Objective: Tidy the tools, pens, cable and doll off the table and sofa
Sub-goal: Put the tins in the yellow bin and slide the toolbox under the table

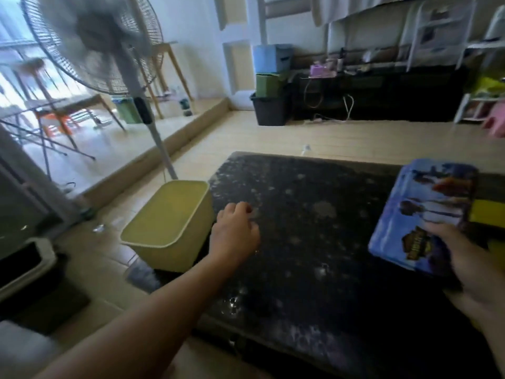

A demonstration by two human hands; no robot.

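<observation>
The dark middle of the tabletop [314,228] lies open between the left hand [235,233], which hovers at its left edge, and the blue box [420,209], which the right hand [470,258] holds in its grip over the right side. Just off the left edge a yellow bin [175,258] stands open-topped on the floor. A fan pole [161,149] rises close behind it. A yellow object [489,212] lies under the box's far side.

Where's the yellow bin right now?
Head view, left of centre: the yellow bin stands at the table's left end, just left of the left hand, with the fan pole behind it.
</observation>
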